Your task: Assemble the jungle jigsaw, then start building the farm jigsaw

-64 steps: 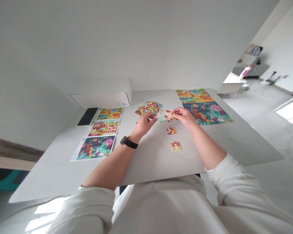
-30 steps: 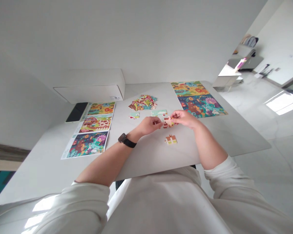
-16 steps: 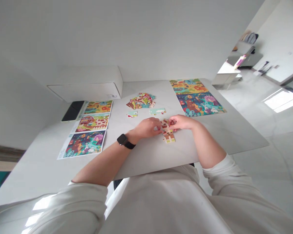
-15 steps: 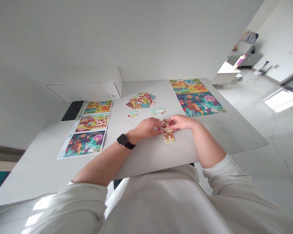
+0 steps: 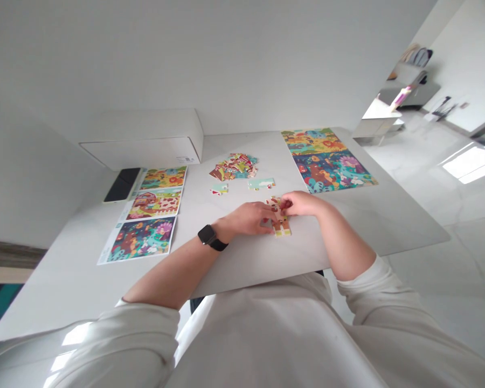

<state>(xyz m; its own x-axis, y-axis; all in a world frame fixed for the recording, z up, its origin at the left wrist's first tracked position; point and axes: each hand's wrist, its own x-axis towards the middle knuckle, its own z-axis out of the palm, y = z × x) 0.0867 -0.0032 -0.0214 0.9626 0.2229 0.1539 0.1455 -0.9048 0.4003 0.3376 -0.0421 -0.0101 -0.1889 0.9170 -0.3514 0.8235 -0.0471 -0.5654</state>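
Observation:
A small joined cluster of jigsaw puzzle pieces (image 5: 282,229), cream, brown and red, lies flat on the table in front of me. My left hand (image 5: 251,218), with a black watch on its wrist, grips the cluster's left edge between thumb and curled fingers. From the right, my right hand (image 5: 301,203) is closed in a pinch on a puzzle piece at the cluster's upper right; the fingertips hide most of that piece. Just beyond are a pale green joined strip of pieces (image 5: 261,184) and a smaller pale green piece group (image 5: 219,189).
A heap of loose puzzle pieces (image 5: 235,166) lies farther back. Picture sheets (image 5: 143,237) and a black phone (image 5: 122,185) are at the left, near a white box (image 5: 141,152). Another picture sheet (image 5: 327,161) lies at the right of the table (image 5: 396,226). A wall stands behind.
My left hand has shifted slightly down and right, its fingers now over the left edge of the cluster. My right hand stays at the upper right, its fingers curled in a little more.

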